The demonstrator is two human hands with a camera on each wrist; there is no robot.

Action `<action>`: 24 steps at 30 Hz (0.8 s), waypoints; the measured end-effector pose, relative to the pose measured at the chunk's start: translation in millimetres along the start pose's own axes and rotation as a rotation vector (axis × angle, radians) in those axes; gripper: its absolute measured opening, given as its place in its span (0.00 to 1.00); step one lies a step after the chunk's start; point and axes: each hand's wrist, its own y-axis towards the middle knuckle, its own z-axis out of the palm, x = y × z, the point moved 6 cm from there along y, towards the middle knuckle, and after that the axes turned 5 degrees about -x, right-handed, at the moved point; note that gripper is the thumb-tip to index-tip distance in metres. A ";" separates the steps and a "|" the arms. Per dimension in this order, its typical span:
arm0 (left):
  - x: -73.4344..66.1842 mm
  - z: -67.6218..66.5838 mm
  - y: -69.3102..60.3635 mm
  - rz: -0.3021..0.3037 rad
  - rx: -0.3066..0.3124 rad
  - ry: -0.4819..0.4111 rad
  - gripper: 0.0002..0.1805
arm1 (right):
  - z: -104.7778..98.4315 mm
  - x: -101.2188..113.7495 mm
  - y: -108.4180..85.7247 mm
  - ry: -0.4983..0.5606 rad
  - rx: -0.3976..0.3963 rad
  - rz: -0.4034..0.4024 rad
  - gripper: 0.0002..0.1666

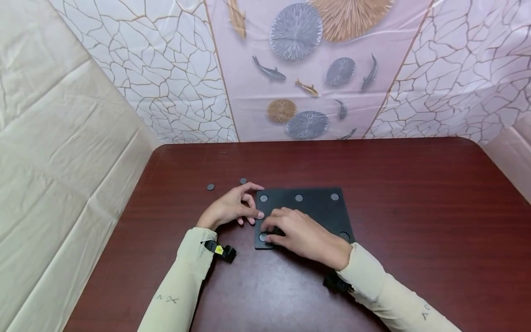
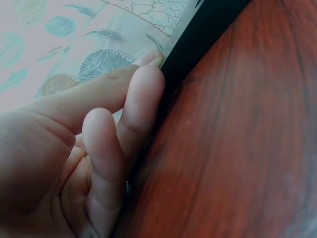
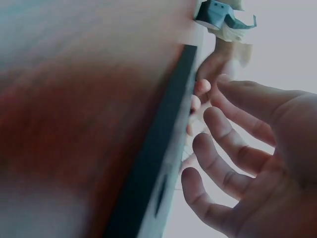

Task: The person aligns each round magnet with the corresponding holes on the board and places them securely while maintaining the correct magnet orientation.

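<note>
Right now the left hand (image 1: 232,205) has thumb and index finger spread along the left edge of a flat, matt-black rectangular board (image 1: 325,211); the right hand (image 1: 300,233), fingers loosely bent, reaches over its near-left corner, contact unclear. Grey round spots mark the board, lying on the glossy red-brown wooden table (image 1: 415,207), two small dark-grey discs (image 1: 210,187) beyond the left hand.
</note>
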 end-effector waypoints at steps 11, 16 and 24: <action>-0.8 0.2 -0.8 -0.005 0.003 0.007 0.40 | -51.0 -31.9 -5.5 0.015 -0.160 0.183 0.14; 0.7 0.5 -0.4 -0.003 0.003 0.017 0.40 | -78.1 -57.8 -14.0 0.052 -0.264 0.245 0.12; -2.5 0.5 -2.3 0.004 0.007 0.024 0.40 | -102.5 -96.2 -26.6 0.117 -0.299 0.390 0.16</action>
